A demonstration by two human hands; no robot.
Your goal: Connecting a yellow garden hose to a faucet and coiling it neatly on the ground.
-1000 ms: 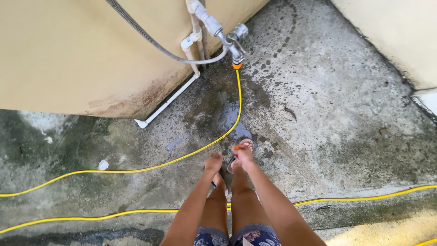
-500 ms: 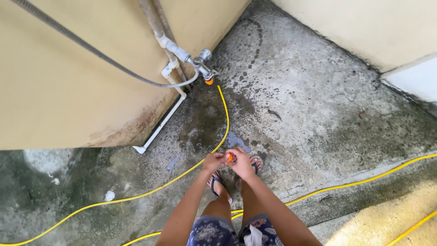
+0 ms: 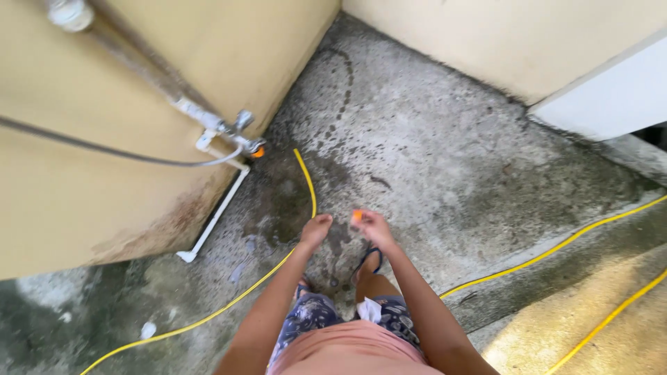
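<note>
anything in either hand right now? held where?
Right hand pinches a small orange piece at its fingertips; too small to tell which part is gripped. Left hand looks loosely closed, with nothing visible in it, just beside the yellow hose.

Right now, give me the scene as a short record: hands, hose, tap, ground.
right hand: pinches a small orange piece at its fingertips
left hand: loosely curled, holds nothing that shows, apart from the right
tap: on the wall pipe, orange coupling at its mouth
yellow hose: runs from the tap across the floor
concrete floor: wet and stained near the tap
</note>
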